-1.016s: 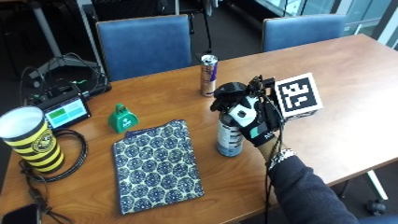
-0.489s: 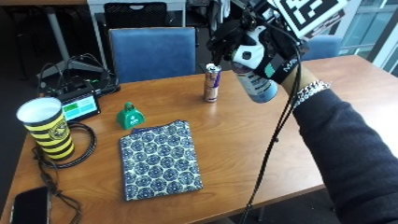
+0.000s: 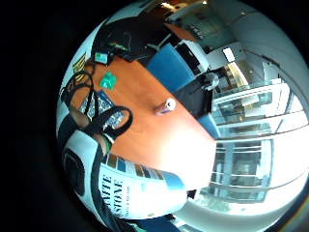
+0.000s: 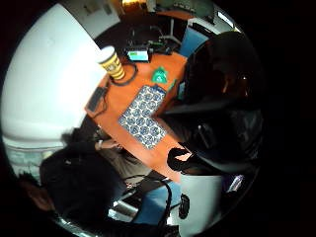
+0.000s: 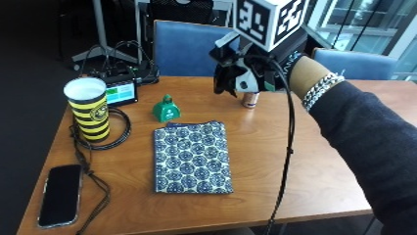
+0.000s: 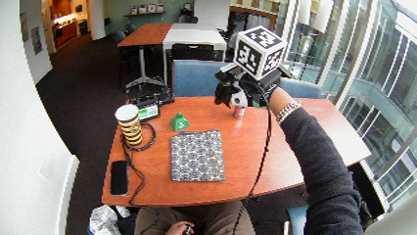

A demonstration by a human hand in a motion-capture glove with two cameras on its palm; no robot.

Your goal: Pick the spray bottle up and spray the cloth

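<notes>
My gloved right hand [image 5: 266, 68] grips the spray bottle [image 5: 245, 82] and holds it in the air above the far side of the wooden table [image 5: 293, 166]. In the little finger side palm view the bottle's white printed body [image 3: 135, 191] fills the edge close to the palm. Its pale body [image 4: 200, 202] also shows in the thumb side view. The blue patterned cloth [image 5: 192, 156] lies flat on the table's middle, below and left of the hand, apart from it. In the wide view the hand [image 6: 246, 90] is well above the cloth [image 6: 196, 155].
A drink can [image 5: 249, 99] stands on the table right under the hand. A green bell [image 5: 166, 108] sits just beyond the cloth. At the left are a yellow-and-black cup [image 5: 88, 110], a small screen device [image 5: 120, 91] and a phone [image 5: 60, 195]. Blue chairs [image 5: 186, 46] line the far side.
The bottle stood on the table with my hand around it a second ago; now the hand holds it high in the air. The outside camera has also shifted.
</notes>
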